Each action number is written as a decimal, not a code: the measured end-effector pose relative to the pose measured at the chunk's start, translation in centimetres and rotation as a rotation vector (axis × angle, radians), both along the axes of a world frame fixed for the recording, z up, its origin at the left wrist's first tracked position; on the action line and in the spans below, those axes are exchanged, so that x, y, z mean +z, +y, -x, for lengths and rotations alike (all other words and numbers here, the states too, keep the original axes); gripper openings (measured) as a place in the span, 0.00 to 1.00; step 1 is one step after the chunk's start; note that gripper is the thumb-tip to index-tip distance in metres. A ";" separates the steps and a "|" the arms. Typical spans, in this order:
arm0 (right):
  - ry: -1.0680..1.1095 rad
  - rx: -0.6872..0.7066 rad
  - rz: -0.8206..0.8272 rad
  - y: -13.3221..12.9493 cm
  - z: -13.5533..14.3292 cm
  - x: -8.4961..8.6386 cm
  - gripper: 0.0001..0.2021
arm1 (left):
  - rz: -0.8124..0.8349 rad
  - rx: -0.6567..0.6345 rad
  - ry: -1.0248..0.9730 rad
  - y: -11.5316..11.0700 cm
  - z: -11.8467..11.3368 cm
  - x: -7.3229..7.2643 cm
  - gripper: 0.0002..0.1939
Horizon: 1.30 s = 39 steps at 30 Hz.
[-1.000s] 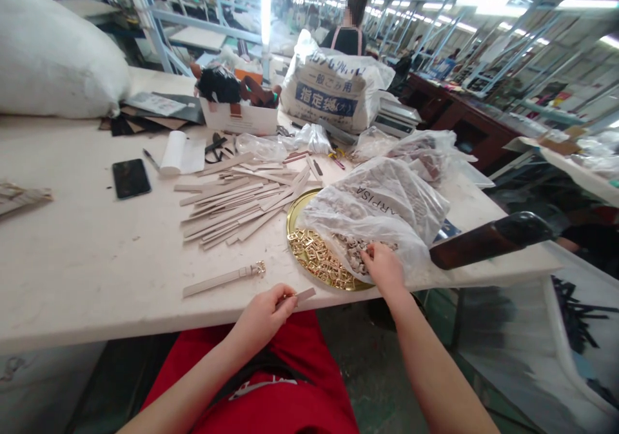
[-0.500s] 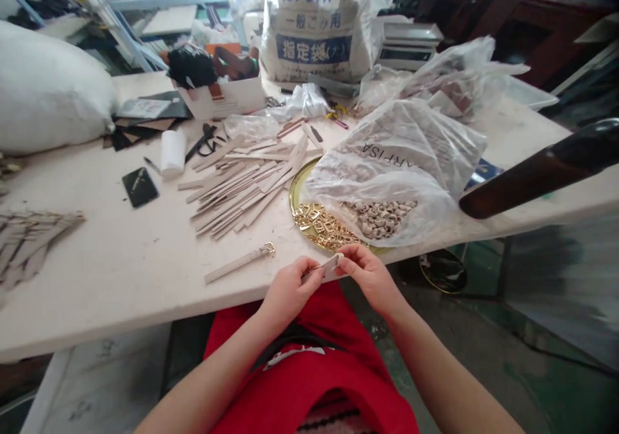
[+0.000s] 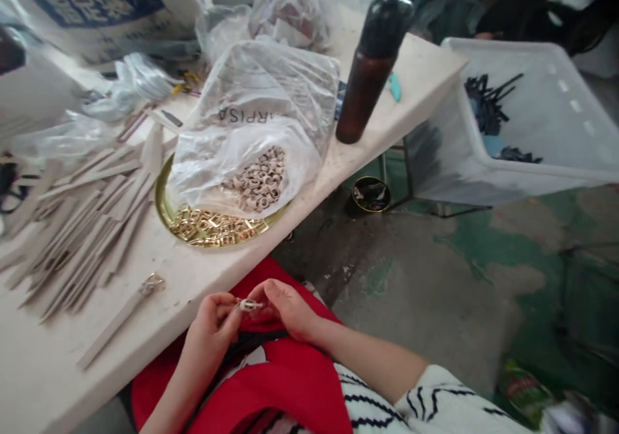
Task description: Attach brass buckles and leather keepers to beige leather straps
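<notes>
Over my red-clad lap, just off the table's front edge, my left hand point(image 3: 215, 321) is closed, pinching a small strap piece with a metal buckle point(image 3: 250, 305). From the other side my right hand point(image 3: 290, 308) curls its fingers around the buckle's far end; its fingertips are partly hidden. On the table to the left lies a beige strap with a gold buckle point(image 3: 118, 321). Behind my hands a round gold tray point(image 3: 163, 192) bears gold buckles point(image 3: 217, 227) and an open plastic bag point(image 3: 271, 92) of small beige loops point(image 3: 261, 179).
Many beige strips point(image 3: 97, 227) lie piled at the left. A dark bottle point(image 3: 372, 73) stands near the table's right edge, by a teal object point(image 3: 395, 87). Beyond that edge is a white bin point(image 3: 541, 169) with black pieces. A round container point(image 3: 371, 194) sits below.
The view has swung to the right, bringing the white bin into sight. Both hands have drawn back from the table edge over the lap, and the buckle now shows between them.
</notes>
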State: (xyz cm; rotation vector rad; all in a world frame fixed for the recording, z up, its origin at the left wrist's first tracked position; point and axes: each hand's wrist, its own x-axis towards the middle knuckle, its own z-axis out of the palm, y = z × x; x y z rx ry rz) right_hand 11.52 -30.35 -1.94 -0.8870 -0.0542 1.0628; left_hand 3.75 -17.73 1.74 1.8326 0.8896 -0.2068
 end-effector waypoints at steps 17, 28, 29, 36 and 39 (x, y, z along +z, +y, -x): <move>0.305 0.318 -0.102 -2.7 0.1 -3.4 0.20 | -0.143 -0.120 0.021 -2.7 1.4 -1.5 0.20; -0.458 0.014 0.330 -1.8 2.1 -2.6 0.14 | 0.040 -0.179 0.099 -3.0 3.6 -1.3 0.22; -0.445 0.021 0.313 -1.7 2.2 -2.6 0.14 | 0.060 -0.167 0.105 -3.0 4.0 -1.2 0.21; -0.227 0.383 0.116 -1.1 2.8 -1.3 0.16 | 0.087 -0.062 0.010 -2.9 6.7 -0.2 0.19; -0.292 0.446 0.142 -0.4 3.3 -0.9 0.17 | 0.066 -0.030 -0.015 -2.4 8.1 -0.1 0.18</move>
